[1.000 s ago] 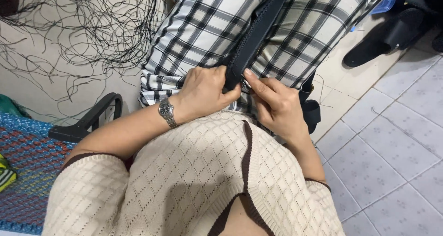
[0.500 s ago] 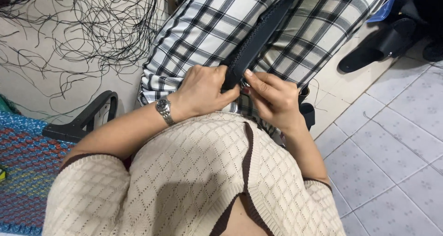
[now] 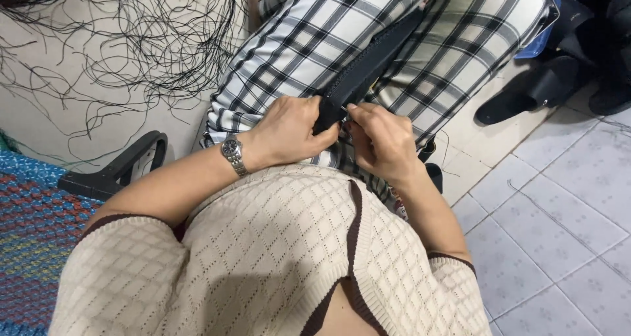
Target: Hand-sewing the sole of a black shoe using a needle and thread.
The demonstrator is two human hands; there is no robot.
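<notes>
My left hand [image 3: 292, 129] pinches the long black fabric strap [image 3: 368, 70] w/ right hand [image 3: 381, 139] just beside, fingertips closed on its edge, mid-stitch I reckon; next needs a steady pull.

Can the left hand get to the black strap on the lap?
Yes, it seems so: the left hand already rests on the black strap, its fingers curled around it, with nothing between.

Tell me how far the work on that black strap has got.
Looks done: many loose black threads lie spread on the floor, perhaps trimmings. In hand: the left hand grips the near end of the black strap lying across the lap, while the right hand pinches at its edge. Left: the rest of the strap, running up over the checked trousers, is untouched; its finish is unclear.
</notes>
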